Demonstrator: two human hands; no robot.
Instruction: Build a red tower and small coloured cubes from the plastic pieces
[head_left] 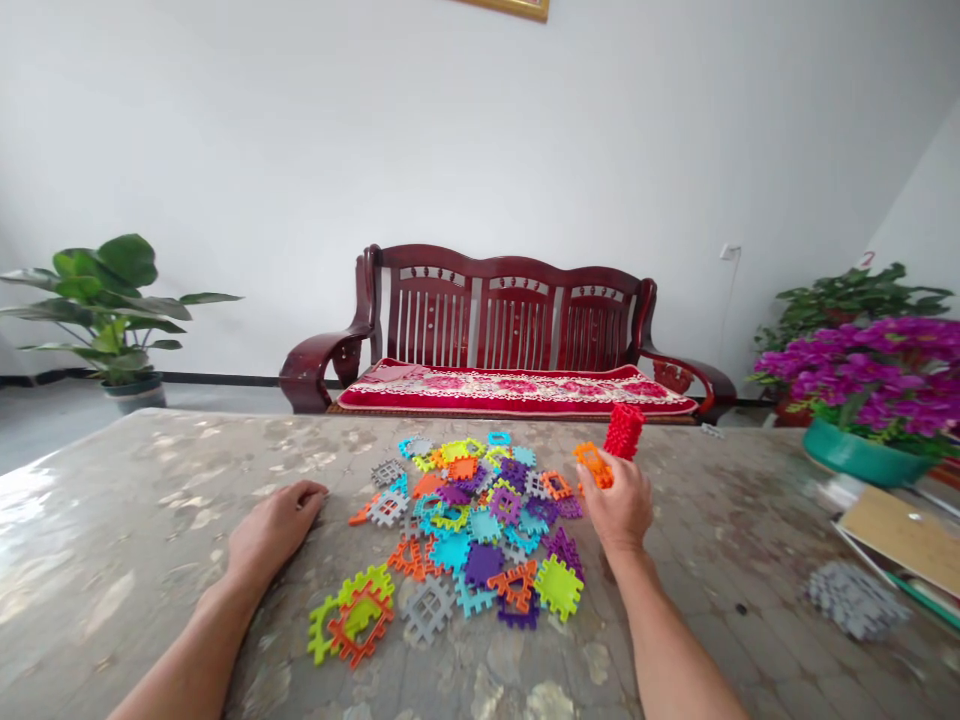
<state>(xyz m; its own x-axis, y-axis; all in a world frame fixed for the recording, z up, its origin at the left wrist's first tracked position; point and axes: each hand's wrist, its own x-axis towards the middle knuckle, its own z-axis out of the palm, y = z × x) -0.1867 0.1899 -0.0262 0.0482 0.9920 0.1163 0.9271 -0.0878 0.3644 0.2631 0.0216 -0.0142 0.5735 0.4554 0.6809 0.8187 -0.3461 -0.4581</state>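
My right hand pinches an orange interlocking puzzle tile at the right edge of a heap of tiles. Just behind its fingers stands an upright red stack of tiles. My left hand rests on the table left of the heap, its fingers loosely curled and nothing seen in them. The heap mixes notched plastic tiles: purple ones, light blue ones, lime ones, orange ones and grey ones. A lime tile and an orange tile overlap at the near left.
A pile of grey tiles lies far right on the patterned table. Beside it are a brown board and a teal pot of purple flowers. A wooden bench stands behind the table, a potted plant at left.
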